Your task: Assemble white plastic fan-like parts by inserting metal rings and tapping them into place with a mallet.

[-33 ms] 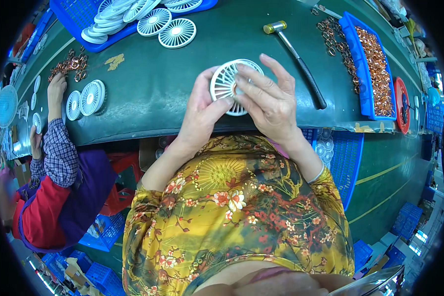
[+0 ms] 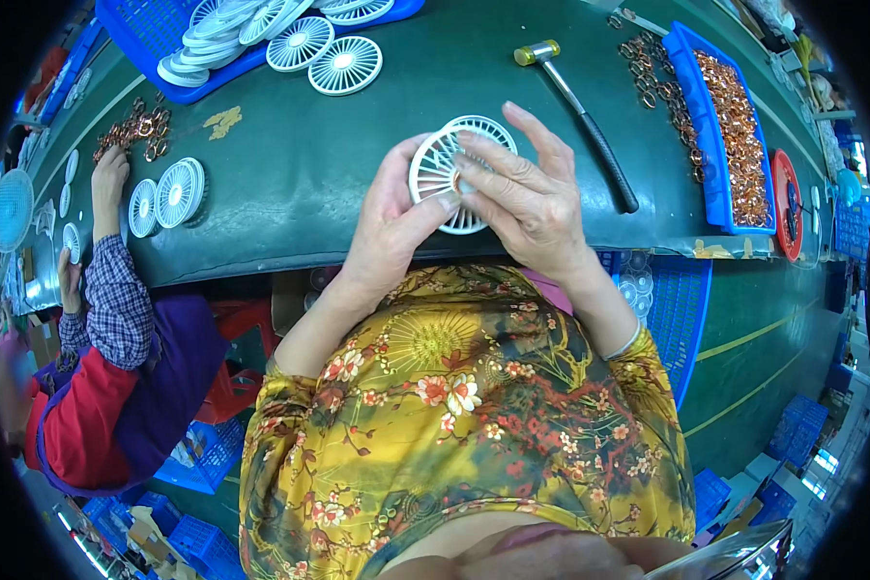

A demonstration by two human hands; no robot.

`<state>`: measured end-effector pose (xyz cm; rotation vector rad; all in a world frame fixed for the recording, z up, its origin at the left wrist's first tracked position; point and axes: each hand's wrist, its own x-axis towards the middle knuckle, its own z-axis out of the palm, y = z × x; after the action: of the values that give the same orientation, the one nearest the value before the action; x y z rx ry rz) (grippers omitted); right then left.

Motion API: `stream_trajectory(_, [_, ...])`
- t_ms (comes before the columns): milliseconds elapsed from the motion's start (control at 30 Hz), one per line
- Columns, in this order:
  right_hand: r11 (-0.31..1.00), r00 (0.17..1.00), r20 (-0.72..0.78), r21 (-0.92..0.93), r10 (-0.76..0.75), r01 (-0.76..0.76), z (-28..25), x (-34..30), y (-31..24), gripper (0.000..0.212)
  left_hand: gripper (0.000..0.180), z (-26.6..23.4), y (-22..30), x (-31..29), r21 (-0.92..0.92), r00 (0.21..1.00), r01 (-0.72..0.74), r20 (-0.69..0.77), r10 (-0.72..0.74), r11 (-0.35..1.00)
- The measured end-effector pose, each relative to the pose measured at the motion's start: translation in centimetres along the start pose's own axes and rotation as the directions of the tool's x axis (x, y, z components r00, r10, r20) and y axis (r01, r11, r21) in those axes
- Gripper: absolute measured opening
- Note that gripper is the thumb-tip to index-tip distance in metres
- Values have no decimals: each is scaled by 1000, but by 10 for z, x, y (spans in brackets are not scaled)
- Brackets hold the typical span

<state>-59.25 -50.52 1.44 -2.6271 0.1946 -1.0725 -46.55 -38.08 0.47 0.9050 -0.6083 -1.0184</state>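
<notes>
My left hand (image 2: 393, 213) grips a white spoked plastic disc (image 2: 428, 172) by its left side, thumb across the front. Behind it, at the upper right, a second white rim (image 2: 480, 123) shows. My right hand (image 2: 532, 193) is closed at the disc's hub, its fingers covering much of the right half, with one finger raised. A copper-coloured ring (image 2: 457, 181) shows partly at the hub under those fingertips; the rest of it is hidden. Both hands are above the near edge of the green table (image 2: 290, 184).
A hammer (image 2: 590, 135) lies to the right. Beyond it are loose copper rings (image 2: 650, 77), a blue tray (image 2: 691, 126) full of them and a red dish (image 2: 788, 203). White discs lie in a blue basket (image 2: 130, 43) at back left. A co-worker's hand (image 2: 111, 179) touches rings at left.
The disc in my hands has shifted slightly to the left and tilted a little, and my right fingers have moved slightly at its hub.
</notes>
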Motion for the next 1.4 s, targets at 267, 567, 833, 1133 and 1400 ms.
stream_trajectory(267, [854, 981, 171, 493, 93, -167, 6, -10, 31, 29, 45, -6, -3, -5, 224, 996, -1, -82, 20, 975])
stream_trajectory(567, [317, 595, -218, -680, 773, -661, -76, -26, 211, 33, 38, -65, -5, 2, 999, 845, 21, 3, 535, -39])
stream_trajectory(833, [577, 699, -170, -448, 695, -683, -62, -30, 187, 27, 61, -79, 13, 61, 986, 844, 77, 14, 537, -147])
stream_trajectory(1133, [854, 847, -114, 37, 520, -519, -22, -11, 99, 11, 42, -70, -9, 115, 943, 899, -176, 271, 343, -282])
stream_trajectory(1400, [907, 907, -101, 155, 409, -392, -19, -8, 62, 10, 72, -56, -3, 116, 968, 925, 94, 2, 379, -234])
